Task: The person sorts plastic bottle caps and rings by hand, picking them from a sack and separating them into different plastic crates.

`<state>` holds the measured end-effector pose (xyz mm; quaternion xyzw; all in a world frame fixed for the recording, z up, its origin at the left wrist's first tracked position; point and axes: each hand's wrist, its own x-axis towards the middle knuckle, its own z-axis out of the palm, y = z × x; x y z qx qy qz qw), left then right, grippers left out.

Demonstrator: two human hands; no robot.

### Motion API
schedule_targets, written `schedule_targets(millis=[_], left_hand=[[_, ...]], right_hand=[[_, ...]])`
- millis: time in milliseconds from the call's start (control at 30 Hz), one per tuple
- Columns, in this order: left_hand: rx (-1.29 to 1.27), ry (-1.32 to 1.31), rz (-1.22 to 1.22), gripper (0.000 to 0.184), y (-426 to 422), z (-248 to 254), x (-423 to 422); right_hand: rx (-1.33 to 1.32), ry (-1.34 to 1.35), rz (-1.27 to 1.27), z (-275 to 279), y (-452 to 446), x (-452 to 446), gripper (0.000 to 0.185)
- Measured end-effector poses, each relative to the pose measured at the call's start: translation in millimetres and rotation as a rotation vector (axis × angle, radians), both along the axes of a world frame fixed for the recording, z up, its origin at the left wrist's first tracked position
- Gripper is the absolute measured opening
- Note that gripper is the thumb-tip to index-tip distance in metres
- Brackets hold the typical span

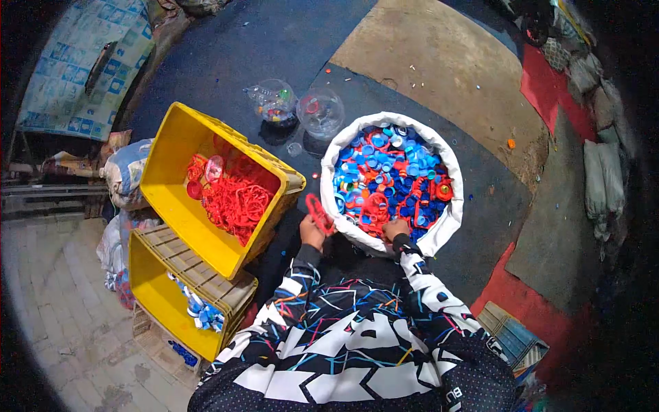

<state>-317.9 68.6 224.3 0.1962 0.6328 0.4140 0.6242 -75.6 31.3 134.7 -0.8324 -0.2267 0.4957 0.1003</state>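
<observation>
A round white sack [451, 230] with a rolled rim stands in front of me, full of blue, white and red plastic bottle caps [384, 165]. Just outside its left rim, my left hand [312, 233] is closed on a red plastic loop-shaped handle [317, 211]. My right hand [396, 229] reaches over the near rim into the caps, its fingers curled down; what they grip is hidden. Close to it among the caps lie red plastic pieces [375, 206].
At left a tilted yellow crate [175, 147] holds red handles [237, 199]. Below it another yellow crate [158, 275] contains blue and white pieces [200, 305]. Two clear containers [320, 113] [273, 99] stand beyond the sack. A blue-grey crate [511, 333] is at lower right.
</observation>
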Motion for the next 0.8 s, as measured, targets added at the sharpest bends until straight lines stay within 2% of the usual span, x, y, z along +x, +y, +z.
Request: schedule_targets(millis=[33,67,167,200,300,333,433,533,633,667,700,767,800], left_hand=[[0.001,-0.04,0.012,0.012,-6,11,-8],[0.0,-0.081,0.024,0.011,-9,22,-15],[-0.042,-0.139,0.038,0.011,-12,44,-46],[0.017,-0.028,0.011,0.011,-14,40,-56],[0.017,0.186,0.027,0.013,-10,47,-93],[0.057,0.258,0.117,0.016,-6,53,-103],[-0.011,0.115,0.29,0.02,1,70,-139],[0.023,0.136,0.365,0.024,1,65,-185],[0.079,0.041,0.527,0.028,1,60,-219],[0.085,0.073,0.552,0.033,1,52,-232],[0.081,-0.006,0.612,0.035,0,45,-246],[0.059,-0.175,0.709,0.039,-2,34,-263],[0.053,-0.095,0.683,0.041,-5,34,-261]], right_hand=[[-0.034,0.248,-0.073,-12,-5,7,0.025],[0.104,0.205,0.002,-71,-24,15,0.017],[0.182,0.598,-0.423,-11,-30,5,0.006],[0.203,0.524,-0.384,31,-23,-5,0.002],[0.263,0.435,-0.234,57,-19,-26,0.007],[0.288,0.426,-0.237,75,-13,-40,0.011],[0.431,0.337,0.016,69,4,-80,0.014],[0.444,0.474,0.071,119,39,-145,0.019],[0.536,0.681,0.136,131,66,-205,0.024],[0.504,0.816,0.034,143,72,-226,0.024],[0.473,0.942,-0.078,155,76,-245,0.024],[0.561,0.869,0.055,136,78,-271,0.022],[0.565,0.801,0.128,131,76,-279,0.023]])
